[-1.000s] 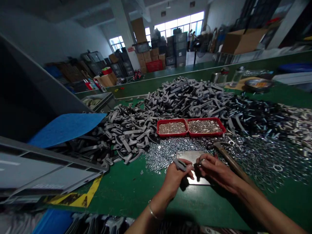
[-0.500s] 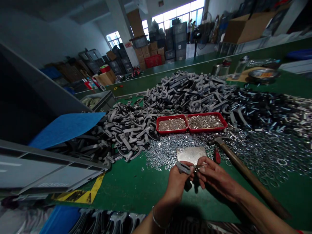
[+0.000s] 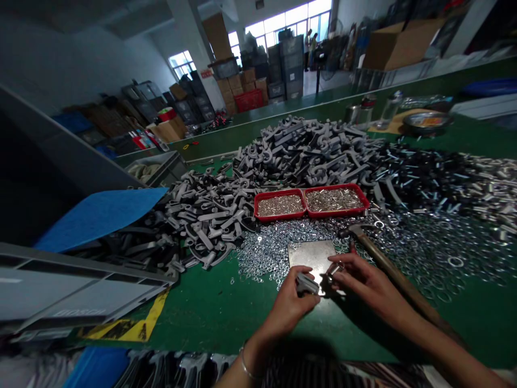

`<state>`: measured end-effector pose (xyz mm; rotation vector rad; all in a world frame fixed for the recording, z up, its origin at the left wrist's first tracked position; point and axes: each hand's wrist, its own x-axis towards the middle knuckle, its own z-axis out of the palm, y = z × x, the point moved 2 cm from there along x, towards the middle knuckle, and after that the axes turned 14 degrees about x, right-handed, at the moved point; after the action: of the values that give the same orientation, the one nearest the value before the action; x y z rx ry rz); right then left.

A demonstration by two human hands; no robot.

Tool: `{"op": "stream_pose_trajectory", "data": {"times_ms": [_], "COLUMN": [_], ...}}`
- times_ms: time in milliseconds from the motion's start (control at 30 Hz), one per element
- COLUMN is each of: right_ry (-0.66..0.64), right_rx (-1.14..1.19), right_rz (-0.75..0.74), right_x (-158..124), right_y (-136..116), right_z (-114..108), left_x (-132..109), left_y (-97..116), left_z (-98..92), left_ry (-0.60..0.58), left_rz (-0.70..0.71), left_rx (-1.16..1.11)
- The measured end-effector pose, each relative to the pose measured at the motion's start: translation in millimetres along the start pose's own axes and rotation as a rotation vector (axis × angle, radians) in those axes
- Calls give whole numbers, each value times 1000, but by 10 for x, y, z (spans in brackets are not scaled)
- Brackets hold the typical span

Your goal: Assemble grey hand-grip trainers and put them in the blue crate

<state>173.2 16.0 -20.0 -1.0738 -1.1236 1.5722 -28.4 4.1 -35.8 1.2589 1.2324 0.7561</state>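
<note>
My left hand is closed around a grey lever-like part, gripped between thumb and fingers at the near edge of a flat metal plate. Just to the right, my right hand pinches a small shiny ribbed metal piece that looks like a coil spring. A narrow gap separates the two parts. Beyond the plate lie loose small washers. Past my right hand rests a claw hammer with a wooden handle, and a red-handled tool is partly hidden by my fingers.
Two joined red trays, a left one and a right one, hold small metal pieces. Behind them rises a heap of grey levers. Black parts and metal rings spread rightward. A grey crate stands left.
My hands, together half a second ago, have moved apart. The grey lever-like part has turned in my left hand, and the ribbed metal piece now shows in my right fingers. The view has shifted slightly.
</note>
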Motion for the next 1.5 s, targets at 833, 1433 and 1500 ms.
{"op": "stream_pose_trajectory", "data": {"times_ms": [833, 1433, 1500], "right_ry": [-117, -94, -121], "right_rx": [9, -72, 284], "right_rz": [-14, -23, 117], "right_x": [21, 433, 352], "right_y": [159, 147, 209], "right_z": [148, -79, 96], "left_x": [-208, 309, 288], "left_y": [98, 335, 341], "left_z": [168, 75, 131], "left_ry": [-525, 267, 266], "left_rz": [-131, 176, 233], "left_rx": [-395, 48, 62]}}
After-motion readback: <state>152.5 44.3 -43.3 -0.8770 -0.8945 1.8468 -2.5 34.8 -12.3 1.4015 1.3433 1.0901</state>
